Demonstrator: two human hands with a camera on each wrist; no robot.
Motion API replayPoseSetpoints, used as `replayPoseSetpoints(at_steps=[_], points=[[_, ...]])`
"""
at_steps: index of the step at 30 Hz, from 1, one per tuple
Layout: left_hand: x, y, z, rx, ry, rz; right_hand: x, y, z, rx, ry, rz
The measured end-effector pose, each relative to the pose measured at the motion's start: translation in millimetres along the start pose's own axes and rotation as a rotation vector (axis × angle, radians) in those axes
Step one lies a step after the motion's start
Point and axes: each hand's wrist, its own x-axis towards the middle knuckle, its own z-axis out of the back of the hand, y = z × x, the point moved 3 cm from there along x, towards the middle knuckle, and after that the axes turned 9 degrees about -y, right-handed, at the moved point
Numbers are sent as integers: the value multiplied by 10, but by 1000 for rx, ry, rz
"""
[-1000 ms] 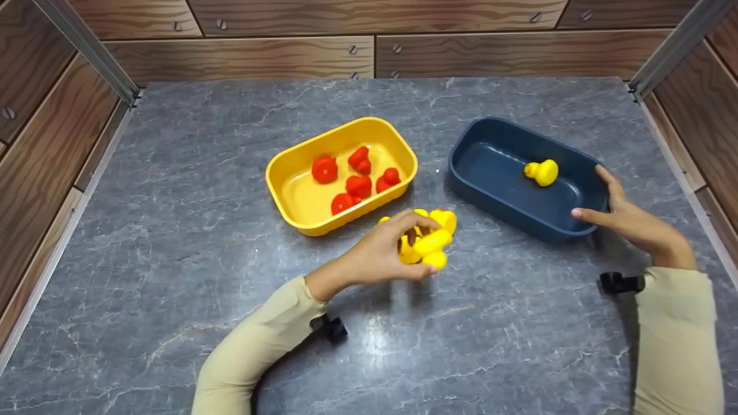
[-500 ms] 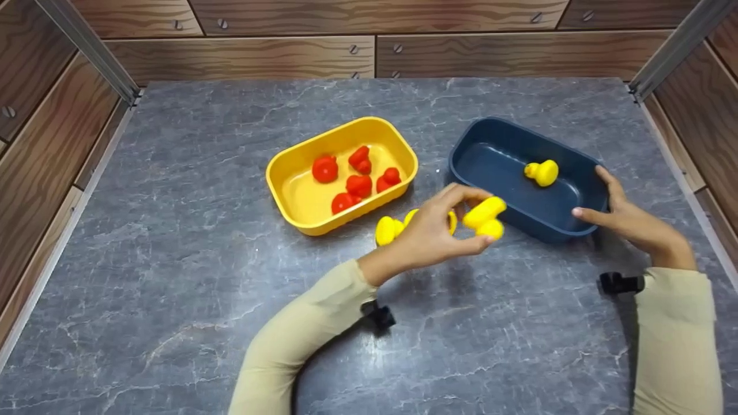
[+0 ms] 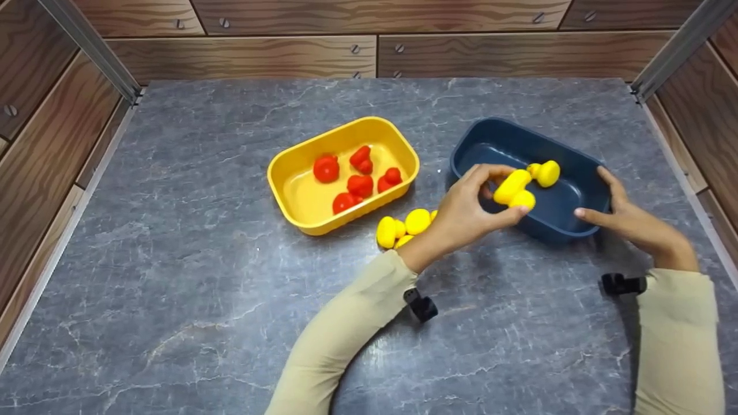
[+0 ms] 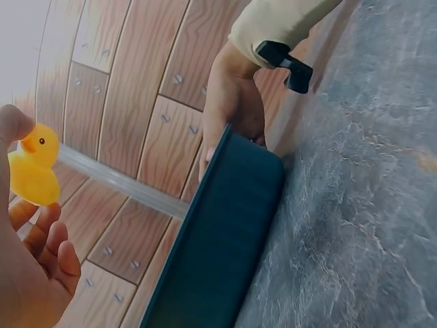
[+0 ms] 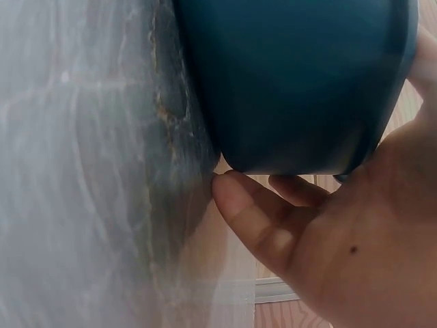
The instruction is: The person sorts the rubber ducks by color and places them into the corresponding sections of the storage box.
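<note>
The step in hand is judged to be the sorting of yellow ducks into the blue tub (image 3: 582,227), with one transfer near its end. A yellow duck (image 3: 515,189) is pinched between thumb and fingertips of the left hand (image 3: 470,210) and is held above the near part of the tub's hollow, clear of the floor; in the left wrist view the same duck (image 4: 33,169) is seen at the fingertips, upright, with the remaining fingers (image 4: 58,256) loosely curled beneath it. One duck (image 3: 543,172) is already lodged in the tub, just beyond the held one. The tub's right end is steadied by the right hand (image 3: 628,222), whose thumb and fingers are spread about the corner; in the right wrist view the thumb (image 5: 256,212) is laid against the tub wall (image 5: 293,82). A small cluster of ducks (image 3: 403,229) is left on the worktop (image 3: 173,276), between the yellow tub (image 3: 288,202) and the left forearm. Red ducks (image 3: 357,178) are contained in the yellow tub. The next move is judged to call for the pinch to be released over the tub, clear of the lodged duck, with the tub kept steadied.
</note>
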Motion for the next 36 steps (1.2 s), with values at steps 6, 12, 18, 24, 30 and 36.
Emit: replayPoseSetpoints(at_steps=[6,12,18,24,30,36], points=[[115,6,-50,61,-53,1,-8,-1,4,15,-1,12],[287,-24,-72,235,-84,44,-6,-19,-13,26,12,12],[458,-64,-74,348,-117,50,-1,-7,3,15,8,1],[511,11,-102,405,-136,70,18,-8,7,1,8,-7],[550,108,-90,430,-156,51,21,9,9,-5,6,-30],[582,161,-58,445,-146,84,8,4,5,20,1,-21]])
